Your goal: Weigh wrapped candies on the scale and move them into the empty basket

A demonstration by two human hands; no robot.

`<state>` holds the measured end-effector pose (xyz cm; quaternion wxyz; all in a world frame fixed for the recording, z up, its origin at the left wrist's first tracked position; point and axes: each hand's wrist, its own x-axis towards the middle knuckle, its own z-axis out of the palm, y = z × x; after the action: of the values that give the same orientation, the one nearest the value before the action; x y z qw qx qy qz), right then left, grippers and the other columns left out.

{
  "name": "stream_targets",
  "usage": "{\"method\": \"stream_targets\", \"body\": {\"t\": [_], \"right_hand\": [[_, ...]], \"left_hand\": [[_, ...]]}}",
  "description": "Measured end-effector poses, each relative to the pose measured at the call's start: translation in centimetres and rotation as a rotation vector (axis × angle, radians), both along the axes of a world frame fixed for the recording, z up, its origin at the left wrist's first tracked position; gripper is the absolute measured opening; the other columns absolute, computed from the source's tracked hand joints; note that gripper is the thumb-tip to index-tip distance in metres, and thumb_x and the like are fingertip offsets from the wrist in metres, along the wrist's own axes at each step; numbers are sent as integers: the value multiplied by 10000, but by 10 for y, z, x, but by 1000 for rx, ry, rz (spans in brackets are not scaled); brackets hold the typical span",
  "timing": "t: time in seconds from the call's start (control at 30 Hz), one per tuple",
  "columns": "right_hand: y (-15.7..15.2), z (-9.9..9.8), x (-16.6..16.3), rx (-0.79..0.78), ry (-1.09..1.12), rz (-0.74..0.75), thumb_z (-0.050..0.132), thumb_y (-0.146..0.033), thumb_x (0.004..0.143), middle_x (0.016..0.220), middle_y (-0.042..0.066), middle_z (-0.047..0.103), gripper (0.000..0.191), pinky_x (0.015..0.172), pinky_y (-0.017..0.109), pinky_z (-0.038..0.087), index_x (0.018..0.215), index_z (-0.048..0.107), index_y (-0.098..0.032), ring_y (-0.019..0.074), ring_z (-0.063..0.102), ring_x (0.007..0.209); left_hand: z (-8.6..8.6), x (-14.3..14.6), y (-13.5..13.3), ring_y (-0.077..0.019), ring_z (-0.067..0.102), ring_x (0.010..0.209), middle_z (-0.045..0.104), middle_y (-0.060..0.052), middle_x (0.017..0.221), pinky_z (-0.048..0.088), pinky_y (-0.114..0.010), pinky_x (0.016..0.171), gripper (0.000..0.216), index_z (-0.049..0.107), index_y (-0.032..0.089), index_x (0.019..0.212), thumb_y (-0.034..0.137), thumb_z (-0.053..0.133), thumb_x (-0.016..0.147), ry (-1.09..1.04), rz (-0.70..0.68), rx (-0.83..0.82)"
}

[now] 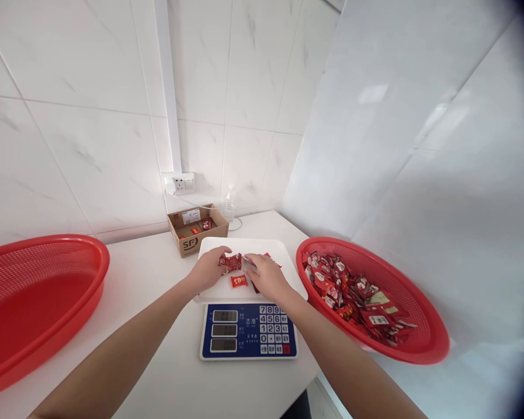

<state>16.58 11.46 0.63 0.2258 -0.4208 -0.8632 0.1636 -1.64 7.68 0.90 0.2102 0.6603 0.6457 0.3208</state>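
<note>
On the white weighing tray (218, 291) of a scale, my left hand (207, 269) is closed, with its fingertips and thumb on a dark red wrapped candy packet (231, 263). My right hand (268, 278) hovers low over the tray with thumb and fingers apart, its fingertips close to the packet's right end. A small bright red wrapped candy (239, 281) lies on the tray between both hands. Other red wrappers show only in part beside and under my right hand. Below the tray is the scale's blue panel (250, 331) with keys and three small displays.
A red basket (436, 349) at right holds many red candy packets (332, 279). Another red basket (98, 256) stands at left. Behind the scale are a cardboard box (184, 247) with a few packets, a clear plastic bottle (229, 203) and a wall socket (179, 184) with a cable.
</note>
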Motion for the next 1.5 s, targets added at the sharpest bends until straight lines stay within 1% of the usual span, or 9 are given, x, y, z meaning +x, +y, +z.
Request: {"method": "stream_targets", "body": {"t": [0.13,0.33,0.47,0.57,0.83,1.0,1.17,1.33,1.5], "right_hand": [[7,0,-8,-40,128,-25,553,-223,793,1133,91,634,405,897,364,404,1196,546,-176,209,553,1031],[11,3,-9,-379,433,59,526,-233,759,765,3,670,186,721,301,460,899,638,-185,146,606,708],[9,6,-7,-552,591,83,544,-274,742,740,-6,663,198,709,288,471,892,628,-175,137,609,703],[8,7,-3,-524,598,39,511,-235,758,825,14,687,251,755,302,480,979,619,-183,146,631,779],[12,5,36,-85,311,-101,482,-228,815,1084,80,655,316,888,359,455,1104,602,-185,191,597,1005],[8,7,59,145,-23,-114,495,-205,828,1195,115,600,355,998,419,367,1166,588,-158,250,497,1150],[-4,6,81,103,-226,-151,494,-258,841,1332,140,489,438,1027,466,329,1266,520,-161,286,394,1261],[-13,-1,94,-38,-324,-205,454,-318,865,1439,152,353,523,1083,445,260,1350,424,-125,284,263,1349],[-13,-6,98,-99,-323,-193,421,-326,878,1483,137,269,552,1112,433,199,1388,363,-122,258,163,1384]], "left_hand": [[3,0,-2,-165,588,748,601,17,781,470,-324,718,251,585,225,982,176,554,738,-209,-3,1],[9,-7,-5,-145,596,708,616,-9,818,482,-319,680,325,555,197,990,329,625,702,-553,-49,-40],[12,-9,-5,-145,613,719,628,-23,800,492,-346,713,420,547,178,981,411,680,658,-704,-71,-79],[11,-11,-4,-140,610,697,629,-10,772,487,-325,687,394,560,176,933,399,705,642,-712,-38,-63],[0,-26,5,-137,594,707,606,-2,819,499,-323,664,217,562,149,1005,293,571,842,-378,96,-29],[-6,-19,9,-217,564,1012,602,-64,1102,444,-451,885,240,588,167,1043,288,586,835,-55,57,-22],[-10,-5,8,-295,312,1315,476,-110,1348,243,-519,1063,309,599,175,1104,324,557,836,183,-35,1],[-9,4,5,-358,196,1367,397,-154,1423,215,-501,1085,407,594,167,1165,393,495,842,308,-64,-34],[-6,11,-2,-338,148,1384,321,-123,1478,195,-506,1097,471,534,183,1231,440,478,841,362,-91,-34]]}}
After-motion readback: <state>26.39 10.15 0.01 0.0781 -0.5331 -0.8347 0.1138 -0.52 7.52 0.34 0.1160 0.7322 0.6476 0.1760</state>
